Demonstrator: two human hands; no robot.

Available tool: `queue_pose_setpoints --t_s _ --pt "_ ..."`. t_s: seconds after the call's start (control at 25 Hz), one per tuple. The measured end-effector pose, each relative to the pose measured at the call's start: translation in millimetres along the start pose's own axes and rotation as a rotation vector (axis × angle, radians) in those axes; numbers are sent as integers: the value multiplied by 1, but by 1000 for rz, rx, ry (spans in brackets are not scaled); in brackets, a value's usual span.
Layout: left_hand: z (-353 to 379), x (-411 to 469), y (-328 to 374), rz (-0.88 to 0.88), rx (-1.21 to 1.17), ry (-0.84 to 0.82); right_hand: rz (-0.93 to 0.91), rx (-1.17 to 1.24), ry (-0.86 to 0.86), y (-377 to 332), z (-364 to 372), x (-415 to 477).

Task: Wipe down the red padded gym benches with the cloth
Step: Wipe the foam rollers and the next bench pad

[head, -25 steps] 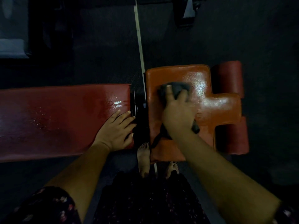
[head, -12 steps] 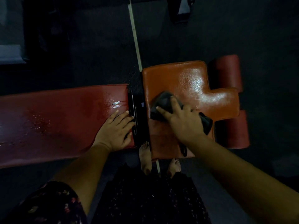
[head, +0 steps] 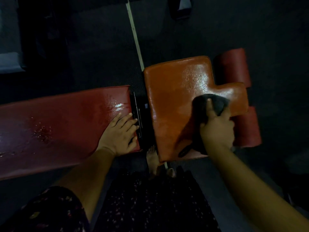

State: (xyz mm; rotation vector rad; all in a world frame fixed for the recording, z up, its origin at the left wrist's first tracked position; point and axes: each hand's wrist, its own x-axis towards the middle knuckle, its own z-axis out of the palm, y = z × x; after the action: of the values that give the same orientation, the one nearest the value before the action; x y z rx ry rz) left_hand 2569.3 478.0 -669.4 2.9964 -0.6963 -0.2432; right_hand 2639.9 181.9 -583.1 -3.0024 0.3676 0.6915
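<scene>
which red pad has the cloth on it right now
The notched seat pad on the right: the right hand presses the dark cloth onto it. The long pad carries only the flat left hand.

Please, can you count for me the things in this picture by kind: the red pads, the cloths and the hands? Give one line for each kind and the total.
Flat red pads: 2, the long pad and the notched seat pad
Red roller pads: 2, far and near
Dark cloth: 1
Hands: 2, left hand and right hand
Total: 7
</scene>
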Motion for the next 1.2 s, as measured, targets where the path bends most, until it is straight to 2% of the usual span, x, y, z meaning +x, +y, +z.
queue_pose_setpoints --t_s 0.16,0.24,0.4,0.48,0.56,0.68,0.84,0.92,1.0,1.12,1.2 --pt "-2 -1 3 -40 42 -34 -371 -204 -91 -62 29 -43" --pt "-3 -3 4 -91 48 -59 -541 -317 -47 -79 45 -56" --pt "-10 -2 10 -109 36 -60 -674 -549 -58 -82 53 -67" --pt "-11 -3 11 -112 49 -53 -782 -536 -2 -71 45 -64" --pt "-11 -4 10 -121 58 -76 -810 -478 -19 -50 31 -54" --pt "-11 -8 12 -137 47 -108 -693 -433 12 1 20 -39" --pt "-14 -28 10 -139 26 -134 -412 -382 107 71 4 -12" --pt "-14 -45 11 -152 26 -161 -318 -337 102 94 8 -11" --pt "-12 -60 16 -186 38 -183 -199 -213 62 96 18 -23" --pt "-7 -65 19 -235 21 -180 32 32 -22 63 31 -50" --pt "-5 -64 18 -238 14 -172 15 34 -33 33 37 -70"
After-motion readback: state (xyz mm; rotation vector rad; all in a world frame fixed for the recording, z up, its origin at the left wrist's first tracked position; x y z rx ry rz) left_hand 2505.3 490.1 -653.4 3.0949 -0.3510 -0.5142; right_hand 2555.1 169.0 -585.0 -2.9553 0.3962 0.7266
